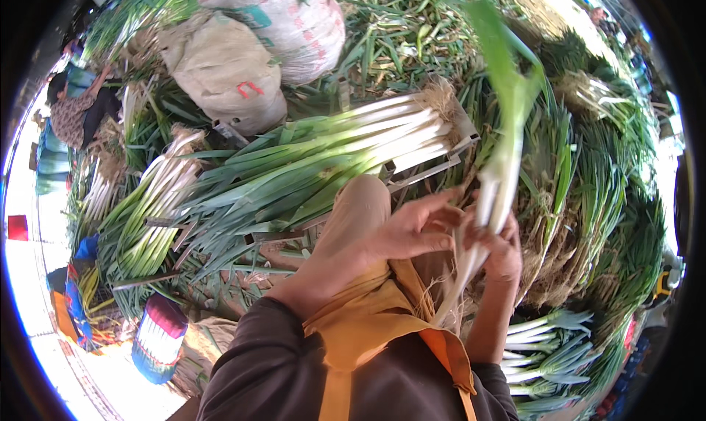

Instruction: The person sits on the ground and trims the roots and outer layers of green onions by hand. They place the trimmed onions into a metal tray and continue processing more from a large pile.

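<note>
My right hand (499, 250) grips a Welsh onion (510, 139) around its white shank. The green leaves rise away from me, and pale, blurred strands hang beneath the hand towards my lap. My left hand (422, 228) is beside the shank, fingers parted and bent towards it; nothing clearly shows in its grasp, though the fingertips are blurred. Before my knee, a pile of Welsh onions (353, 145) with white shanks lies across a metal frame (427, 173), roots to the right. An orange apron (380, 327) covers my lap.
Two stuffed woven sacks (226, 73) stand beyond the pile. Unpeeled onion bundles (557, 217) with soil-brown roots crowd the right, above white-shanked onions (540, 355). More onions (154, 200) lie left, near a crouching person (80, 109). Leaf scraps (397, 35) cover the ground ahead.
</note>
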Demonstrator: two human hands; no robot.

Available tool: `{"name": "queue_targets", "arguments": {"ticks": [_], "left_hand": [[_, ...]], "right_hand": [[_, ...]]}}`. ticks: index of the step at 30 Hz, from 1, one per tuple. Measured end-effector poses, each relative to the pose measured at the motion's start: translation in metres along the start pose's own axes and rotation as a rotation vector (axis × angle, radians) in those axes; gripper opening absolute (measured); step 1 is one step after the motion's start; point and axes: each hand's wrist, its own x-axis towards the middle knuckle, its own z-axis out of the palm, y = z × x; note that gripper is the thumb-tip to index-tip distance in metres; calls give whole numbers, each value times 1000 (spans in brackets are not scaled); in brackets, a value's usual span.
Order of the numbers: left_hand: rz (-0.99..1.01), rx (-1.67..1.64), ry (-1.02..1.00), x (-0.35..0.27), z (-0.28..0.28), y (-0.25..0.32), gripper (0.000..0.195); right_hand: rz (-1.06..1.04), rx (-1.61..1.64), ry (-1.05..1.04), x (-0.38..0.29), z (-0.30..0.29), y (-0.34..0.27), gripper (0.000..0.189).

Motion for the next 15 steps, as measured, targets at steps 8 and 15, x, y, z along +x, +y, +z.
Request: {"name": "queue_targets", "arguments": {"ticks": [8,15], "left_hand": [[161,-359,469,-91,-89,92,53],[483,-233,587,-161,-135,138,57]], "right_hand": [[353,-416,-671,25,108,79,40],[-213,-1060,-505,-7,108,152,54]]}}
